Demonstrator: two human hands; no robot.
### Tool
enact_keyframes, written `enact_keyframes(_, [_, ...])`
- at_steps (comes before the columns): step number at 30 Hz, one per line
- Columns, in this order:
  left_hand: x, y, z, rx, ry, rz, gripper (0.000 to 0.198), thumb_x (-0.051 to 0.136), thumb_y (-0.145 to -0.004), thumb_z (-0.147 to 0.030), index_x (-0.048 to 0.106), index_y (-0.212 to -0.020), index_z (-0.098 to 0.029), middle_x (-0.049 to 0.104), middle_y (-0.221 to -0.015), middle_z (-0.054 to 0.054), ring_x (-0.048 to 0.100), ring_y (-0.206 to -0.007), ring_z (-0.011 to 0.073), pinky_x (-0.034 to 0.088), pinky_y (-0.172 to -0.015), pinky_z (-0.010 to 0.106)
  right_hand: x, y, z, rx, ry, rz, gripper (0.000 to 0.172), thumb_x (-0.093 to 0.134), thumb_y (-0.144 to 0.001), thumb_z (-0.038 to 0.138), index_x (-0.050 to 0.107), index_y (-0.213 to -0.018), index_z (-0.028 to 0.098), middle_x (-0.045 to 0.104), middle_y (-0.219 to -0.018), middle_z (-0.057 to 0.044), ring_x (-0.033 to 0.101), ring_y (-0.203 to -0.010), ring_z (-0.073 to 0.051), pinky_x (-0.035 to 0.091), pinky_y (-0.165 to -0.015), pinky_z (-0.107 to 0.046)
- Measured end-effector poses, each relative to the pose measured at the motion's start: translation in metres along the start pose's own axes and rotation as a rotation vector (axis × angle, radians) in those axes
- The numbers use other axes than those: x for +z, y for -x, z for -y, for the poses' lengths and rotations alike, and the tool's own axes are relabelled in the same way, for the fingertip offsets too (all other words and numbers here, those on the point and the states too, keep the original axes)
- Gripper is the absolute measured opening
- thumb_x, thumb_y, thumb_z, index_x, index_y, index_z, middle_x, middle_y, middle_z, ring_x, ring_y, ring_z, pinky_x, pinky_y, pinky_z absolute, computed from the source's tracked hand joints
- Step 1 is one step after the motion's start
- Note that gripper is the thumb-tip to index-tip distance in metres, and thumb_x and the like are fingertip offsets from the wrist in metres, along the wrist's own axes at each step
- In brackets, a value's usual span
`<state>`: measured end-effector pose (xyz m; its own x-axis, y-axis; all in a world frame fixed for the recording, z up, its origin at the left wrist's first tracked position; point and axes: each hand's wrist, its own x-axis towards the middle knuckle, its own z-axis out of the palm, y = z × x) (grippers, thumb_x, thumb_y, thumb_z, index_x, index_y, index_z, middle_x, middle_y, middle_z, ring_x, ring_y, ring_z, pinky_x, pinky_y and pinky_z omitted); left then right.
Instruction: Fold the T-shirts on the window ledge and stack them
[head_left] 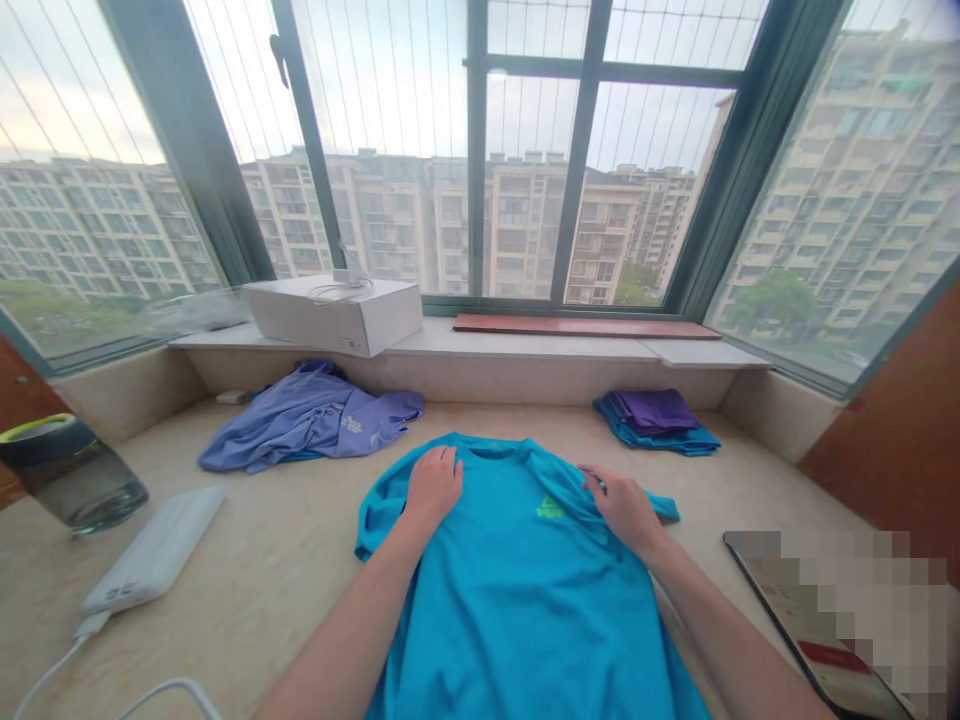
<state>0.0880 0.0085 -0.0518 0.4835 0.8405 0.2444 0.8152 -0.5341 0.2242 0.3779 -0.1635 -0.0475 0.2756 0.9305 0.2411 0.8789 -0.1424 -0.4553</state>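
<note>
A bright blue T-shirt [525, 590] with a small green logo lies spread front side up, its collar pointing towards the window. My left hand [436, 485] is closed at the left shoulder, beside the collar, with its fingertips partly hidden against the cloth. At the other shoulder, my right hand [621, 508] pinches the fabric between thumb and fingers, near the short sleeve. Creases run from the right hand down across the chest. The shirt's lower end runs out of view at the bottom.
Behind the shirt are a rumpled lavender garment [300, 420] and a folded purple and blue stack [656, 418]. A tumbler [75, 480] and a white power bank with cable [154, 550] stand left, a tablet-like device [795, 620] right. A white box [337, 318] sits on the sill.
</note>
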Motion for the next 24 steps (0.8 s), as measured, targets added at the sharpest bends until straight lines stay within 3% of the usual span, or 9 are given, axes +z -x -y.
enact_keyframes(3, [0.001, 0.0, 0.014, -0.08, -0.001, 0.033, 0.053, 0.039, -0.1, -0.035, 0.053, -0.141, -0.005, 0.05, -0.149, 0.025, 0.042, -0.142, 0.0378, 0.033, -0.116, 0.052, -0.003, 0.001, -0.016, 0.093, 0.137, -0.009, 0.039, 0.04, -0.102, 0.033, 0.073, -0.117, 0.019, 0.075, -0.116, -0.012, 0.071, -0.105, -0.029, 0.051, -0.089, -0.038])
enact_keyframes(6, [0.004, 0.003, 0.018, -0.094, 0.003, 0.07, 0.056, 0.044, -0.098, -0.042, 0.053, -0.144, -0.011, 0.044, -0.155, 0.021, 0.037, -0.146, 0.0372, 0.029, -0.119, 0.053, -0.001, 0.001, -0.025, 0.111, 0.242, 0.013, 0.034, 0.046, -0.1, 0.034, 0.075, -0.111, 0.021, 0.074, -0.113, -0.012, 0.07, -0.103, -0.03, 0.051, -0.084, -0.038])
enact_keyframes(12, [0.004, 0.003, 0.018, -0.074, 0.039, 0.1, 0.064, 0.045, -0.096, -0.05, 0.053, -0.145, -0.009, 0.039, -0.158, 0.023, 0.032, -0.148, 0.0396, 0.027, -0.12, 0.055, 0.01, -0.002, -0.018, 0.071, 0.267, 0.035, 0.027, 0.052, -0.098, 0.03, 0.077, -0.104, 0.022, 0.073, -0.104, -0.011, 0.069, -0.102, -0.028, 0.049, -0.086, -0.036])
enact_keyframes(15, [0.0, -0.004, 0.027, -0.068, 0.132, 0.106, 0.057, 0.045, -0.096, -0.051, 0.063, -0.136, -0.014, 0.049, -0.153, 0.018, 0.04, -0.145, 0.0346, 0.033, -0.118, 0.048, 0.014, -0.006, -0.015, 0.077, 0.218, 0.041, 0.029, 0.048, -0.1, 0.027, 0.076, -0.099, 0.022, 0.074, -0.101, -0.009, 0.07, -0.099, -0.025, 0.049, -0.084, -0.033])
enact_keyframes(19, [-0.01, -0.011, 0.045, -0.075, 0.122, 0.073, 0.049, 0.03, -0.102, -0.026, 0.063, -0.133, -0.008, 0.061, -0.142, 0.016, 0.053, -0.136, 0.0237, 0.038, -0.115, 0.035, 0.009, -0.02, -0.017, 0.097, 0.286, -0.07, 0.034, 0.041, -0.103, 0.029, 0.074, -0.098, 0.02, 0.073, -0.104, -0.01, 0.07, -0.096, -0.024, 0.048, -0.083, -0.032])
enact_keyframes(22, [-0.014, -0.009, 0.05, -0.072, 0.064, 0.054, 0.051, 0.031, -0.093, -0.004, 0.062, -0.133, -0.005, 0.061, -0.142, 0.016, 0.053, -0.135, 0.0213, 0.035, -0.116, 0.032, 0.004, -0.031, -0.017, 0.19, 0.33, -0.18, 0.041, 0.033, -0.105, 0.03, 0.073, -0.106, 0.019, 0.072, -0.111, -0.012, 0.069, -0.099, -0.025, 0.049, -0.086, -0.034])
enact_keyframes(24, [-0.014, -0.007, 0.048, -0.062, 0.026, 0.054, 0.054, 0.034, -0.087, 0.002, 0.064, -0.131, -0.007, 0.061, -0.141, 0.016, 0.055, -0.133, 0.0224, 0.036, -0.115, 0.033, 0.008, -0.031, -0.011, 0.196, 0.328, -0.186, 0.041, 0.034, -0.104, 0.03, 0.07, -0.12, 0.017, 0.07, -0.12, -0.014, 0.067, -0.108, -0.027, 0.047, -0.095, -0.035])
